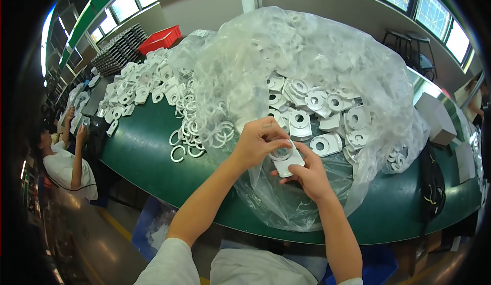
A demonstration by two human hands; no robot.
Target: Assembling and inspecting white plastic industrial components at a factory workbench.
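Head view: nearest to us, along the lower edge, is our own white shirt (261, 269), with two bare forearms reaching forward over a green table (148, 152). Our hands meet near the middle, above a spread of clear plastic. Between them is a pale, flat part (293, 167), tilted, with a ring (280, 159) at its far end. The left hand (257, 143) closes narrowly on the ring, thumb over it, other fingers bent behind. The right hand (311, 176) grips the part's near end, thumb flat on its face, fingers curled underneath. We cannot tell whether the ring sits fully down.

For this step, which we judge to be fitting ring to part, we would keep the right hand firm as a backing, line the ring up squarely, and press evenly around it rather than on one side, keeping fingertips off the seam.

Beyond, a large plastic bag (312, 29) spills many similar parts (315, 100). To the left lie loose rings (190, 131), some visibly gapped, and, farther off, a seated co-worker (66, 167).
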